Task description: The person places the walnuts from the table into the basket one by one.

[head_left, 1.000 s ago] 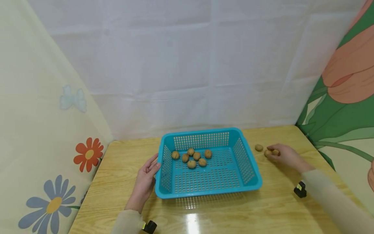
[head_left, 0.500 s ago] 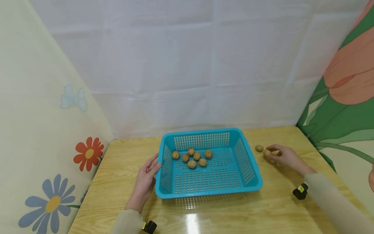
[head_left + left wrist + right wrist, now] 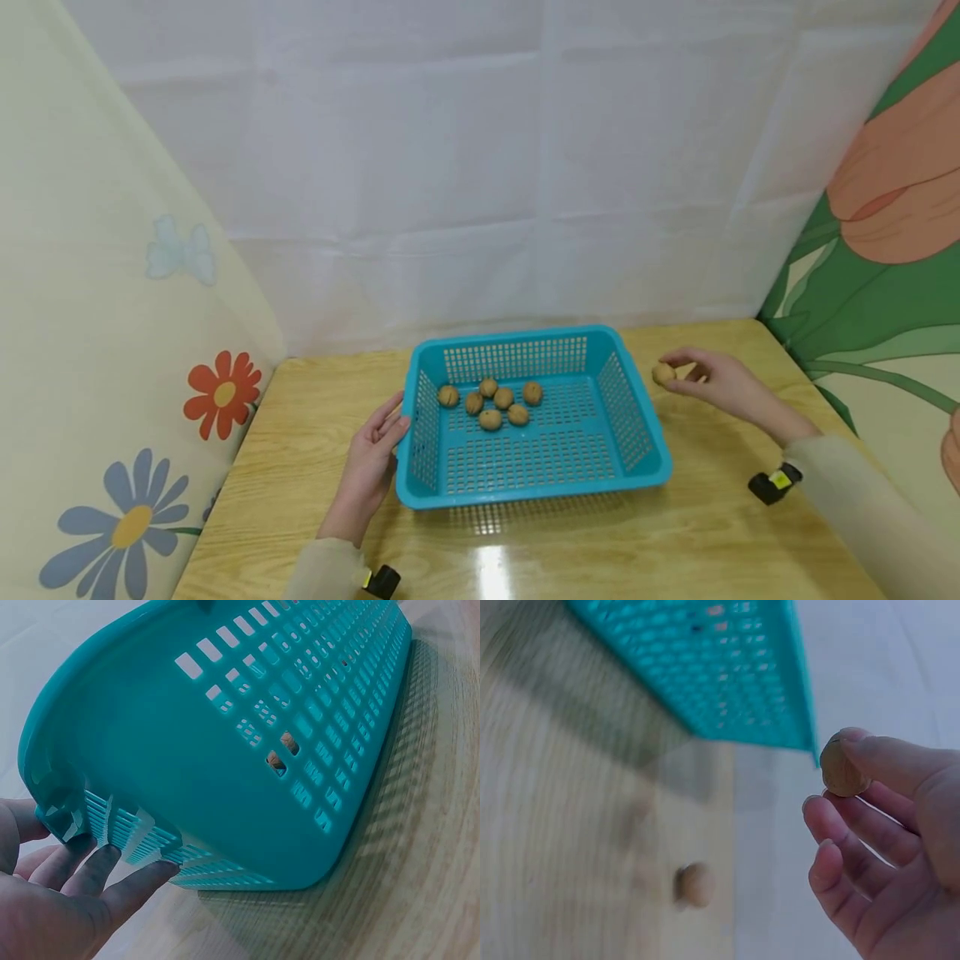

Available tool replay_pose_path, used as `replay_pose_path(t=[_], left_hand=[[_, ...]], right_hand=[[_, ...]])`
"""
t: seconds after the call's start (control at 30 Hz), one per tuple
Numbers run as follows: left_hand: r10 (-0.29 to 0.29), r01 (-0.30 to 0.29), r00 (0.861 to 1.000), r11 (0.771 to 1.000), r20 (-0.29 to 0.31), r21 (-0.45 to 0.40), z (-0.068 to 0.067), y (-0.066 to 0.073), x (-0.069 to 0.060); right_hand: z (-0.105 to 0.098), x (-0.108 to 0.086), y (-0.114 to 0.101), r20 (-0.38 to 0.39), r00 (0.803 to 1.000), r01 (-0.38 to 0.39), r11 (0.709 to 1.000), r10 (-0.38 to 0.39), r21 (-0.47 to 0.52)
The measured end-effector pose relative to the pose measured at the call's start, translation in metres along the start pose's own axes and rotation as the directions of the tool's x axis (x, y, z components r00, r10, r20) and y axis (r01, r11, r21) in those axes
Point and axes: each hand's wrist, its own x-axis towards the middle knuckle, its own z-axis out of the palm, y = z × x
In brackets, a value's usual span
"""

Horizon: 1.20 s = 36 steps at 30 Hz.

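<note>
A blue plastic basket (image 3: 534, 492) with gridded walls stands on the table, with several walnuts (image 3: 490, 420) on the left half of its floor. My left hand (image 3: 371, 458) holds the basket's left side, thumb at the rim and fingertips against the outer wall in the left wrist view. Just right of the basket, my right hand (image 3: 723, 387) pinches a walnut (image 3: 842, 766) between thumb and fingers, raised above the table. Another walnut (image 3: 696, 885) lies on the table below it in the right wrist view; in the head view I cannot make it out separately.
The wooden table (image 3: 315, 400) ends at a white cloth backdrop (image 3: 450, 208). Printed panels with flowers close off the left and right sides. Black wrist cameras sit at both sleeves.
The right hand has lifted a walnut off the table and moved slightly left toward the basket's right edge. The left hand keeps its hold on the basket.
</note>
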Motion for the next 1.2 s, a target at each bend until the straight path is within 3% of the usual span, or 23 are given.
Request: replay_pose_path(t=[0.4,0.63,0.87,1.0,1.2], left_hand=[[-0.002,0.002,1.0,1.0,0.001,-0.006,-0.001,0.0,0.0],[0.003,-0.003,1.0,1.0,0.005,-0.01,0.0,0.002,-0.001],[-0.006,0.006,1.0,1.0,0.005,0.002,0.0,0.003,-0.002],[-0.005,0.005,1.0,1.0,0.005,-0.014,0.0,0.003,-0.002],[0.001,0.0,1.0,1.0,0.007,-0.015,0.0,0.003,-0.002]], right_hand=[[0.006,0.036,-0.063,0.144,0.983,0.109,0.994,-0.112,0.025],[0.027,0.067,-0.083,0.226,0.96,0.176,0.984,-0.166,-0.023],[0.058,0.095,-0.094,0.329,0.926,0.179,0.982,-0.186,0.051],[0.079,0.108,-0.097,0.373,0.911,0.187,0.982,-0.175,0.005],[0.1,0.117,-0.102,0.401,0.914,0.108,0.991,-0.069,-0.074]])
